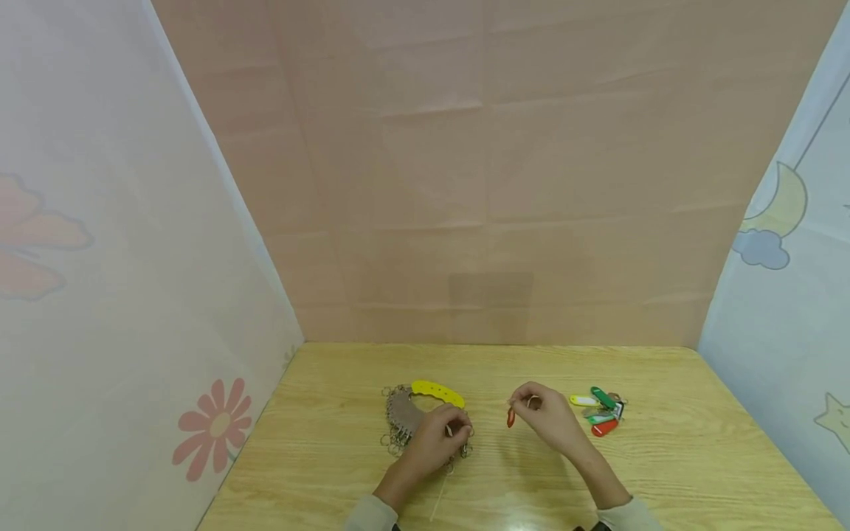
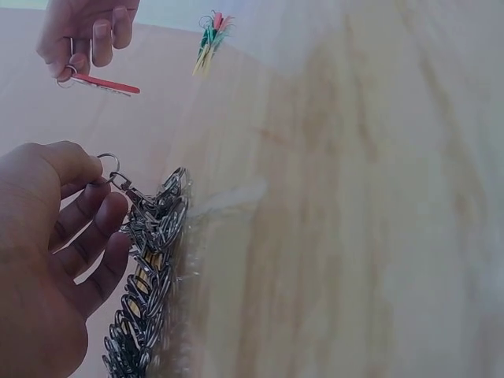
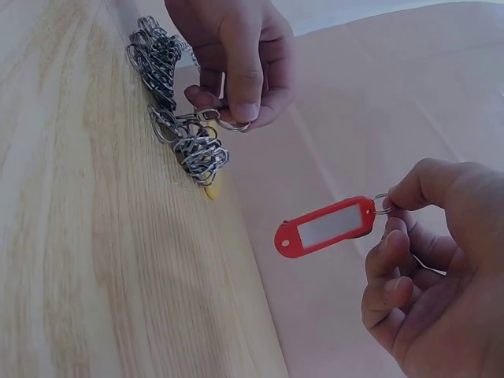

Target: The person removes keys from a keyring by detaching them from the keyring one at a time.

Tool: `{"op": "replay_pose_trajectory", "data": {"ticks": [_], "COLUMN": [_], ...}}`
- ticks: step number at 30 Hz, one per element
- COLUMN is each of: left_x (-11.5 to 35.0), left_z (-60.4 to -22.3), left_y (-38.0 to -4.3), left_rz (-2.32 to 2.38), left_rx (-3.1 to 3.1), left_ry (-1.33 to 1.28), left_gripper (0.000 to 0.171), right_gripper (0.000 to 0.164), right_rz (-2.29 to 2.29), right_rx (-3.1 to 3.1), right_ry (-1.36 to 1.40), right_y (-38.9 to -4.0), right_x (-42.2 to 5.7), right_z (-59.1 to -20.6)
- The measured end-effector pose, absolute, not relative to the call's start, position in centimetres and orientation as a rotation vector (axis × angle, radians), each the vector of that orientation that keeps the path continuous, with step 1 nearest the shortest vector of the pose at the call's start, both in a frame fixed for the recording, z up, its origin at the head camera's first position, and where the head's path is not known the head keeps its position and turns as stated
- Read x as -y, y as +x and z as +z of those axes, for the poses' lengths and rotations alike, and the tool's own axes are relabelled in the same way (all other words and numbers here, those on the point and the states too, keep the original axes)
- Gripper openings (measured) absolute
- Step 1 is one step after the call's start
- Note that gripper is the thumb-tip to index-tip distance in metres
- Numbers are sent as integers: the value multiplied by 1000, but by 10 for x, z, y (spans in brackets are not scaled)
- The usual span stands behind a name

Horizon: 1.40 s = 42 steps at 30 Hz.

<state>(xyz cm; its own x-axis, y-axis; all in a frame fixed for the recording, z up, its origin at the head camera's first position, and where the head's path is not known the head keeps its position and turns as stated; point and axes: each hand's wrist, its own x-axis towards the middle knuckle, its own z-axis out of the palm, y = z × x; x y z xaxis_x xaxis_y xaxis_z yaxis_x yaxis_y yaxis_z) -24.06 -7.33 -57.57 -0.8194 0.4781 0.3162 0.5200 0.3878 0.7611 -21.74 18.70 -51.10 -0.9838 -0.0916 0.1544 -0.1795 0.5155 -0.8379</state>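
Between right thumb and finger, my right hand point(image 1: 547, 417) pinches the small split ring point(image 3: 383, 203) of a red key tag point(image 3: 327, 228). The tag has a white label window and hangs above the table. My left hand point(image 1: 434, 440) pinches a metal key ring point(image 2: 113, 164), which joins a swivel clasp at the end of a tangled row of metal clasps and rings point(image 2: 146, 307). These line a curved grey holder point(image 1: 401, 413) with a yellow scalloped strip point(image 1: 438, 392), lying under and beyond the left hand. The two hands are apart.
Right of my right hand, several key tags lie in a pile, among them a green tag point(image 1: 603, 398), a yellow tag point(image 1: 584, 401) and a red tag point(image 1: 605, 428). The wooden table point(image 1: 697, 472) meets a tan back wall point(image 1: 398, 221) and printed side sheets.
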Motion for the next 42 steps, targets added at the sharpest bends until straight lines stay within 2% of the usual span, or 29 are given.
{"op": "replay_pose_trajectory", "data": {"ticks": [7,42], "left_x": [73,75], "left_z": [-574,-575], "left_y": [-240,-242], "left_rz": [-1417,-1408], "left_rx": [2585,2574], "left_ry": [-915,-903], "left_gripper": [10,10], "right_gripper": [5,23], "right_rz": [1478,1433], "right_rx": [2612,2575], "right_ry": [236,184], "right_y": [-217,-208], "right_x": [-196,-257], "right_z": [-508,-488]}}
